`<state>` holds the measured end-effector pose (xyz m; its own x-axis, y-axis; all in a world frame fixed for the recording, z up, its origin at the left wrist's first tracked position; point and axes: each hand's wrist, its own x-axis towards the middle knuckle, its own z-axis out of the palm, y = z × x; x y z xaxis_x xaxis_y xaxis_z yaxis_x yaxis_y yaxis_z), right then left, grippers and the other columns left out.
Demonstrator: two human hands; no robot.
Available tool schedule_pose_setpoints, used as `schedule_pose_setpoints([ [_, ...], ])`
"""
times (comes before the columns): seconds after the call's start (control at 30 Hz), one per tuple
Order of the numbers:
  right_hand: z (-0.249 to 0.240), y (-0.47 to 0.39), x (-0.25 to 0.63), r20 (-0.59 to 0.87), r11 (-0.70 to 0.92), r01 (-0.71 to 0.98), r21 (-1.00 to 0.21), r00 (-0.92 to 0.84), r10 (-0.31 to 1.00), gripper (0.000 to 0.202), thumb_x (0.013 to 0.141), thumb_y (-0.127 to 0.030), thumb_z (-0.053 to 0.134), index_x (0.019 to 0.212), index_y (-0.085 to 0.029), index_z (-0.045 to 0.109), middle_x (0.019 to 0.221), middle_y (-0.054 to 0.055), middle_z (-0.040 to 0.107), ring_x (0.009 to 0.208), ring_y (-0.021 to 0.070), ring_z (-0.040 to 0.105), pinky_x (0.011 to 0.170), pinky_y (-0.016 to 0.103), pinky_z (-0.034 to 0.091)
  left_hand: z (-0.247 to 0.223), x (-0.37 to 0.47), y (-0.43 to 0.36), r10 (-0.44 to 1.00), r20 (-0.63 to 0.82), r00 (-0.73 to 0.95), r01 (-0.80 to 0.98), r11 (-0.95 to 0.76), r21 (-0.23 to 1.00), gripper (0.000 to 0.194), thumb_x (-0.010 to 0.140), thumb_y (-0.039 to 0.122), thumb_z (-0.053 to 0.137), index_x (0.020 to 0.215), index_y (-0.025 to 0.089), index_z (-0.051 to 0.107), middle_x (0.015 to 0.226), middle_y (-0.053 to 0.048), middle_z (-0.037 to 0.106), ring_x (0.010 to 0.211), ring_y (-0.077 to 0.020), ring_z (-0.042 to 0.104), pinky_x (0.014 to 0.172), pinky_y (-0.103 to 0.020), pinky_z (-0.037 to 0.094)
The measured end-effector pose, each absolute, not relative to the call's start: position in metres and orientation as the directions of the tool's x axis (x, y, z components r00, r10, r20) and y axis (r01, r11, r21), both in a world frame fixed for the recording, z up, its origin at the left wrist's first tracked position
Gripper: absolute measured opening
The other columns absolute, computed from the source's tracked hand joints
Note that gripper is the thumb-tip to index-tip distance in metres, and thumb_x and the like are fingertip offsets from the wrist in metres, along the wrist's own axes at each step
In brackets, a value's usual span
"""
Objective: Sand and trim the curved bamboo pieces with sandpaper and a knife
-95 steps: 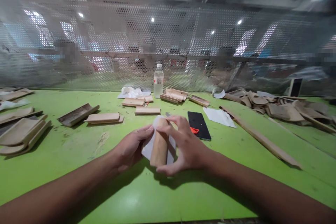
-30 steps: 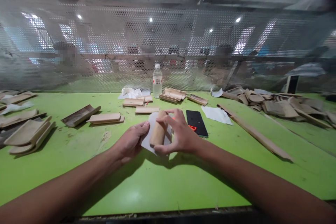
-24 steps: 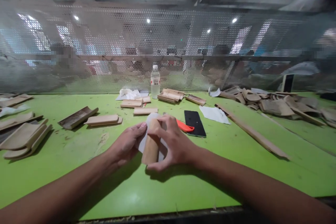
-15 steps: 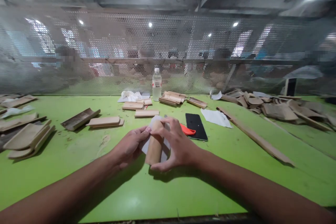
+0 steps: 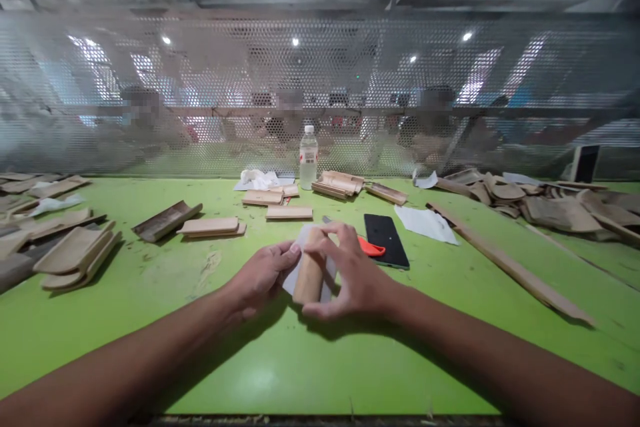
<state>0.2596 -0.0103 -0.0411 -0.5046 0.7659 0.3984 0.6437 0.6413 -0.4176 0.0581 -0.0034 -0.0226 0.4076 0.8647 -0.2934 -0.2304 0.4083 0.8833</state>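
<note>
Above the near middle of the green table, a curved tan piece (image 5: 310, 275), bamboo or bark by its look, is held over a sheet of white paper (image 5: 291, 281). My left hand (image 5: 265, 273) pinches the paper's left edge between thumb and fingers. My right hand (image 5: 353, 273) spans the curved piece, fingers at its far end and thumb at its near end. Just beyond the right hand lies an orange-handled tool (image 5: 371, 247), partly hidden, against a black phone (image 5: 386, 240).
A water bottle (image 5: 309, 159) stands at the back before a perforated metal screen (image 5: 240, 93). Stacked curved pieces (image 5: 75, 257) lie at left, a heap of scraps (image 5: 555, 207) at right. A long strip (image 5: 510, 263) slants across the right side. People are dimly visible behind the screen.
The view has shifted slightly, so everything sits a little further right. Both hands keep the same hold on the paper and the curved piece.
</note>
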Motion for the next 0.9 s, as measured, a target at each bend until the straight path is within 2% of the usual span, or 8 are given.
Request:
schedule_pose_setpoints([
  [0.07, -0.040, -0.010, 0.261, 0.394, 0.659, 0.623, -0.422, -0.529, 0.752, 0.088, 0.055, -0.064, 0.088, 0.130, -0.027, 0.057, 0.131, 0.011, 0.035, 0.128, 0.0380, 0.038, 0.112, 0.063, 0.037, -0.022, 0.058, -0.004, 0.864, -0.278, 0.420, -0.240, 0.401, 0.884, 0.027, 0.101, 0.013, 0.053, 0.121, 0.010, 0.070, 0.094, -0.014, 0.079, 0.074, -0.0204, 0.075, 0.069, -0.027, 0.061],
  [0.2, -0.034, -0.016, 0.258, 0.369, 0.558, 0.664, -0.498, -0.420, 0.829, 0.084, 0.059, -0.061, 0.088, 0.128, -0.026, 0.056, 0.130, 0.012, 0.036, 0.128, 0.0385, 0.039, 0.110, 0.064, 0.039, -0.018, 0.057, -0.004, 0.861, -0.289, 0.419, -0.198, 0.398, 0.896, 0.026, 0.102, 0.017, 0.052, 0.118, 0.008, 0.071, 0.087, -0.013, 0.079, 0.060, -0.0173, 0.070, 0.056, -0.023, 0.057],
  [0.37, -0.033, -0.026, 0.252, 0.291, 0.609, 0.623, -0.490, -0.542, 0.788, 0.089, 0.053, -0.068, 0.089, 0.127, -0.029, 0.058, 0.133, 0.011, 0.036, 0.128, 0.0387, 0.040, 0.108, 0.062, 0.042, -0.022, 0.054, -0.001, 0.873, -0.247, 0.420, -0.241, 0.370, 0.897, 0.025, 0.100, 0.015, 0.055, 0.120, 0.009, 0.070, 0.100, -0.015, 0.079, 0.082, -0.0219, 0.076, 0.079, -0.029, 0.061],
  [0.53, -0.037, -0.020, 0.256, 0.345, 0.581, 0.677, -0.451, -0.469, 0.813, 0.092, 0.058, -0.069, 0.087, 0.132, -0.025, 0.056, 0.133, 0.013, 0.034, 0.132, 0.0404, 0.036, 0.111, 0.065, 0.036, -0.025, 0.053, 0.000, 0.866, -0.256, 0.430, -0.220, 0.375, 0.901, 0.030, 0.101, 0.017, 0.055, 0.127, 0.010, 0.067, 0.103, -0.016, 0.079, 0.082, -0.0256, 0.077, 0.080, -0.037, 0.062],
  [0.6, -0.037, -0.021, 0.259, 0.329, 0.601, 0.653, -0.461, -0.503, 0.799, 0.090, 0.059, -0.069, 0.086, 0.132, -0.027, 0.056, 0.135, 0.013, 0.034, 0.133, 0.0395, 0.037, 0.111, 0.064, 0.037, -0.024, 0.054, 0.000, 0.872, -0.248, 0.422, -0.226, 0.366, 0.903, 0.029, 0.100, 0.016, 0.056, 0.124, 0.010, 0.069, 0.101, -0.015, 0.079, 0.082, -0.0237, 0.076, 0.078, -0.032, 0.061],
  [0.67, -0.036, -0.023, 0.261, 0.294, 0.611, 0.633, -0.475, -0.540, 0.788, 0.087, 0.059, -0.068, 0.086, 0.131, -0.028, 0.057, 0.136, 0.012, 0.034, 0.132, 0.0387, 0.038, 0.111, 0.062, 0.039, -0.024, 0.054, 0.000, 0.881, -0.253, 0.400, -0.227, 0.363, 0.904, 0.027, 0.099, 0.014, 0.056, 0.121, 0.009, 0.071, 0.096, -0.013, 0.079, 0.076, -0.0198, 0.075, 0.070, -0.025, 0.059],
  [0.77, -0.035, -0.023, 0.263, 0.288, 0.574, 0.666, -0.476, -0.498, 0.818, 0.084, 0.060, -0.063, 0.087, 0.130, -0.027, 0.058, 0.137, 0.013, 0.035, 0.133, 0.0397, 0.037, 0.111, 0.064, 0.038, -0.024, 0.055, 0.001, 0.875, -0.291, 0.387, -0.208, 0.390, 0.897, 0.024, 0.100, 0.016, 0.056, 0.115, 0.010, 0.074, 0.092, -0.013, 0.079, 0.067, -0.0173, 0.071, 0.060, -0.022, 0.056],
  [0.9, -0.037, -0.021, 0.263, 0.294, 0.595, 0.643, -0.482, -0.521, 0.801, 0.085, 0.060, -0.069, 0.086, 0.129, -0.028, 0.059, 0.136, 0.012, 0.037, 0.134, 0.0401, 0.038, 0.112, 0.063, 0.037, -0.026, 0.055, 0.000, 0.871, -0.285, 0.401, -0.205, 0.389, 0.898, 0.022, 0.099, 0.015, 0.056, 0.110, 0.010, 0.075, 0.091, -0.013, 0.078, 0.073, -0.0193, 0.073, 0.066, -0.024, 0.058],
])
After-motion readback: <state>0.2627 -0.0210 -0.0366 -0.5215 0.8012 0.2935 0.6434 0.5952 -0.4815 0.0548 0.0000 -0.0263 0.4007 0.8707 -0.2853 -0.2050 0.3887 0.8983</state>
